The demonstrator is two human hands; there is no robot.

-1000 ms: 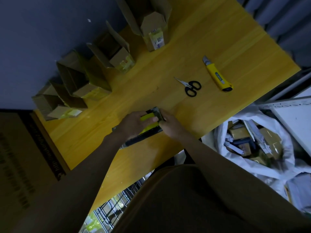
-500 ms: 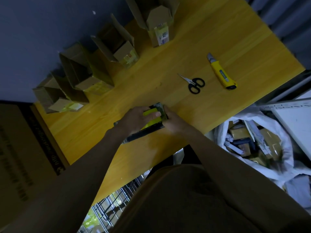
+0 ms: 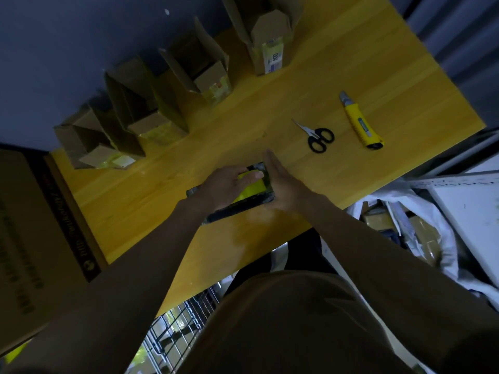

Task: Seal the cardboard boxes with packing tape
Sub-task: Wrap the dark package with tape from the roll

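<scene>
Four open cardboard boxes [image 3: 151, 112] stand in a row along the far left edge of the yellow table [image 3: 337, 63]. Near the front edge, the left hand [image 3: 225, 186] lies over a small black-and-yellow box [image 3: 252, 190], fingers flat on its top. The right hand [image 3: 280, 184], fingers straight, presses against its right side. Further right lie scissors [image 3: 317, 137] and a yellow utility knife [image 3: 360, 122].

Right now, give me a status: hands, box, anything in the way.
Left hand flat on the box. Right hand flat against its end. Scissors lie apart.
</scene>
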